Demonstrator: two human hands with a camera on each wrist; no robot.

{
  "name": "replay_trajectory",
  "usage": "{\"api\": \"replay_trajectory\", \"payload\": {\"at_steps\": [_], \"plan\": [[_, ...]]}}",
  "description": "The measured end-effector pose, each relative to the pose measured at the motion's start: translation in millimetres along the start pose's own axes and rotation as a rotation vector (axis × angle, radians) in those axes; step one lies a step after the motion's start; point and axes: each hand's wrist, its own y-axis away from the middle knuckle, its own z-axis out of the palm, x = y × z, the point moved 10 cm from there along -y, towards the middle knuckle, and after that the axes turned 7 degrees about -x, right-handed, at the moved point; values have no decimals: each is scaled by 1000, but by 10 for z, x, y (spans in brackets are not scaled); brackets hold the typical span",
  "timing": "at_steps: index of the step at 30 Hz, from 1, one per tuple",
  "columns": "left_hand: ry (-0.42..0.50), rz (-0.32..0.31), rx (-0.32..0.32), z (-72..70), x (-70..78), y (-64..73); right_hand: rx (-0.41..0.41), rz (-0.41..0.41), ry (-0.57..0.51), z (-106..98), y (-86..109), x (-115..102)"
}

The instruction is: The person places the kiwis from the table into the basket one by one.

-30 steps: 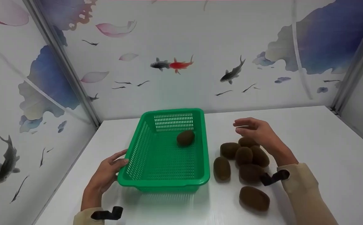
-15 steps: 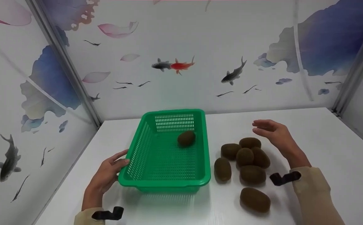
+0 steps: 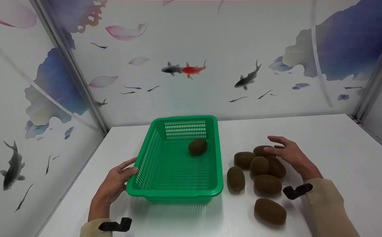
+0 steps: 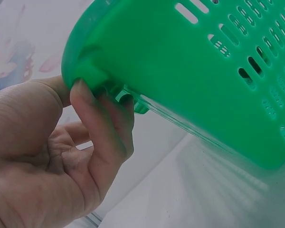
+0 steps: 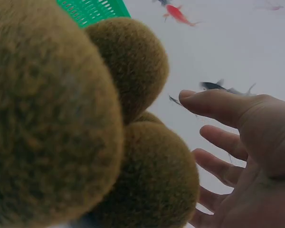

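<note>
My left hand (image 3: 113, 182) pinches the left rim of a green plastic basket (image 3: 174, 193); in the left wrist view its fingers curl under the rim (image 4: 92, 71). One brown, fuzzy kiwi (image 3: 198, 146) lies inside, toward the back right. To the basket's right, several kiwis are grouped on the white table. My right hand (image 3: 291, 154) hovers at the far right side of that group, fingers extended and apart, thumb in front of the farthest kiwi (image 3: 260, 150). The right wrist view shows a gap between this hand (image 5: 256, 152) and the nearest kiwi (image 5: 154, 175).
A single kiwi (image 3: 270, 211) lies closer to me than the group, and another kiwi (image 3: 236, 179) sits beside the basket's right wall. White panels (image 3: 191, 98) painted with fish and petals enclose the table (image 3: 342, 158) at the back and sides.
My right hand first moved right, away from above the kiwis, then came lower and back left toward the farthest one. The left hand and basket stay put.
</note>
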Motion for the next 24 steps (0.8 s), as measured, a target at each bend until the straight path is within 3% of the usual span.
{"api": "replay_trajectory", "payload": {"at_steps": [6, 11, 24], "plan": [[12, -7, 2, 3, -22, 4, -19, 54, -25, 46, -42, 150], [6, -18, 3, 6, -33, -4, -22, 111, 15, 73, -68, 242], [-4, -5, -4, -3, 9, -3, 25, 167, 49, 91, -84, 249]]}}
